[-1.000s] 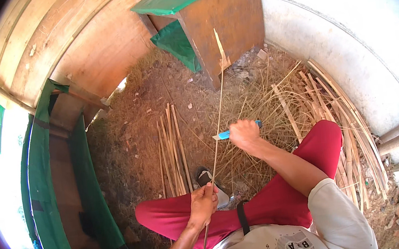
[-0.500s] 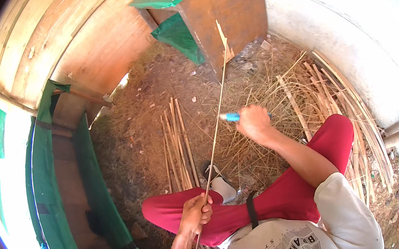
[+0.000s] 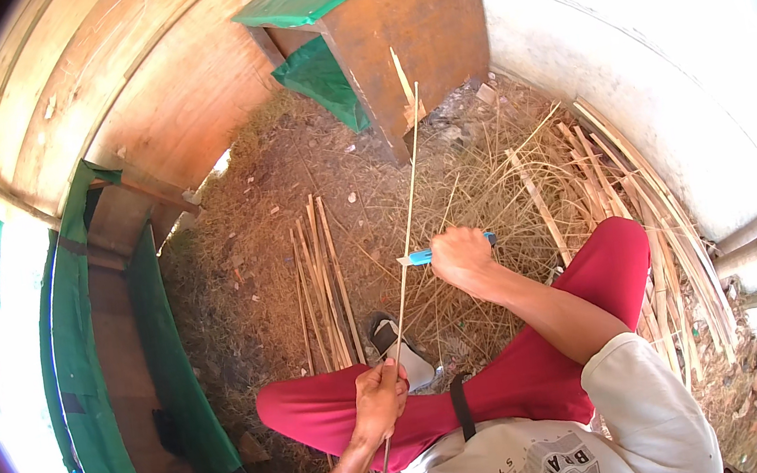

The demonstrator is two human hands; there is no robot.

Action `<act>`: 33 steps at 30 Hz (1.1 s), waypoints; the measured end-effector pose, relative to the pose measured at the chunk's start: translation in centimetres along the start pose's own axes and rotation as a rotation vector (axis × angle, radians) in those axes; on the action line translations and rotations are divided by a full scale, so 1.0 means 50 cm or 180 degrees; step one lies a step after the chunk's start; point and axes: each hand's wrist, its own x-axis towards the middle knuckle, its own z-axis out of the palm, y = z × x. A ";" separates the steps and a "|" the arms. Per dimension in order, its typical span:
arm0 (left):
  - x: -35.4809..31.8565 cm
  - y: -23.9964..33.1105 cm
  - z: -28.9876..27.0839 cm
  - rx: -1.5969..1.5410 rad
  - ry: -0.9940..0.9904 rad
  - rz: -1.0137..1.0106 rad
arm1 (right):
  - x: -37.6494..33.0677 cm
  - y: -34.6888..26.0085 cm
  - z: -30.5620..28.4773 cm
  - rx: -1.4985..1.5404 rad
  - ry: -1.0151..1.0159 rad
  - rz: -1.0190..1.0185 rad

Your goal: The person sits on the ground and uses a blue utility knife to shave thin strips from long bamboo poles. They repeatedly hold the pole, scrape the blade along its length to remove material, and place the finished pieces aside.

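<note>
My left hand (image 3: 380, 401) grips the near end of a long thin bamboo strip (image 3: 407, 219) that runs up and away toward the wooden box. My right hand (image 3: 462, 258) is closed on a knife with a blue handle (image 3: 422, 256), whose blade meets the strip about halfway along. Both hands sit above my legs in red trousers (image 3: 545, 358). A dark sandal (image 3: 391, 337) shows between my knees on the straw-covered ground.
A small pile of finished split strips (image 3: 322, 276) lies on the ground to the left. A heap of wider bamboo slats (image 3: 651, 222) lines the white wall on the right. A brown wooden box with a green top (image 3: 400, 26) stands ahead; a green-covered bench (image 3: 120, 363) runs along the left.
My right hand with the knife has slid back along the strip toward me, after reaching farther out half a second ago. My left hand stays closed on the strip's near end.
</note>
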 end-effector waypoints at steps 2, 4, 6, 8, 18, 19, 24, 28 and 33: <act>-0.001 -0.004 0.002 0.0085 0.0071 0.0073 | 0.009 0.004 0.018 -0.0019 0.0022 0.0000; -0.005 -0.012 0.000 0.0183 0.0101 0.0008 | 0.024 0.008 0.039 -0.0085 -0.0082 -0.0005; -0.012 -0.011 0.000 0.0319 0.0060 -0.0137 | 0.058 0.065 0.067 -0.0246 0.0215 0.0380; -0.057 -0.051 -0.015 0.0191 0.0101 -0.0321 | 0.093 0.132 0.047 -0.0351 0.0165 0.0606; -0.022 -0.014 -0.063 -0.0388 -0.0003 -0.0279 | 0.041 0.001 0.038 0.0237 0.0287 -0.0216; -0.019 -0.014 -0.061 -0.0409 -0.0016 -0.0298 | 0.030 -0.004 0.036 0.0217 0.0251 -0.0310; -0.003 -0.017 -0.050 -0.0204 0.0039 0.0037 | 0.002 -0.011 0.049 0.0124 0.0297 -0.0524; 0.007 -0.045 -0.043 0.0570 0.0421 0.0675 | -0.004 -0.009 0.038 0.0244 0.0368 -0.0460; 0.022 -0.070 -0.029 0.1269 0.0599 0.1394 | -0.006 0.001 0.030 0.0294 0.0588 -0.0492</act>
